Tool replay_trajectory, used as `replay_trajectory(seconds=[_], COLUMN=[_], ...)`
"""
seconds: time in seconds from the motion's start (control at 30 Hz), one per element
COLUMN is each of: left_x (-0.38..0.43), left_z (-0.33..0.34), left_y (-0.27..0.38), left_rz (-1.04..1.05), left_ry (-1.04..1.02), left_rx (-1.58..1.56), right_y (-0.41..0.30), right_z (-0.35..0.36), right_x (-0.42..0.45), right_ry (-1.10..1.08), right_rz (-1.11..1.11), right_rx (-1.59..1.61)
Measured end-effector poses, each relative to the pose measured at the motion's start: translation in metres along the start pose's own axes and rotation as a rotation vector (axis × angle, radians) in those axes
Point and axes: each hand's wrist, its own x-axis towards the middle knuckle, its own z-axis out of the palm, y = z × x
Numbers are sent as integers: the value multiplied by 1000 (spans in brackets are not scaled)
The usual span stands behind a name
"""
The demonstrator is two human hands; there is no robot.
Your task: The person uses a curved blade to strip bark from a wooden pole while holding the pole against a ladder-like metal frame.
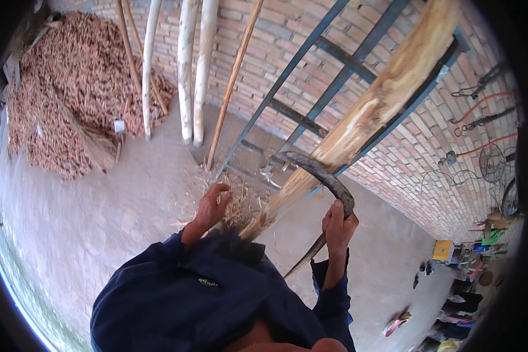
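Observation:
A long peeled log (pixel 356 125) slants from near my waist up to the top right, resting on a blue metal frame (pixel 321 103). My right hand (pixel 341 224) grips a dark, strongly curved tool (pixel 321 174) near its bend. One arm of that tool lies across the log in this view, and the other points down toward my jacket. Whether its edge touches the wood I cannot tell. To the left of the log, my left hand (pixel 212 207) holds nothing, its fingers bent and apart. Wood shavings (pixel 242 198) lie on the floor beyond it.
Several peeled poles (pixel 187 70) lean on the brick wall (pixel 255 57). A large heap of corn cobs (pixel 79 70) with a straw broom (pixel 88 141) against it fills the far left. At right are a wall-side fan (pixel 493 163), a yellow box (pixel 442 251) and shoes (pixel 396 324).

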Motion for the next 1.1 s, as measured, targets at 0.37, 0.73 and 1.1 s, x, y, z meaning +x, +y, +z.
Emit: replay_trajectory(seconds=[0.37,0.73,1.1], left_x=[203,211,145], left_z=[19,8,6], left_y=[237,239,122], left_rz=[937,1049,859], left_ry=[-57,-136,-307], left_rx=[123,246,242], right_y=[-51,-35,74], right_z=[-3,14,50], right_x=[99,92,19], right_ry=[2,6,-139], right_rz=[-429,-285,4], right_rx=[-21,96,122])
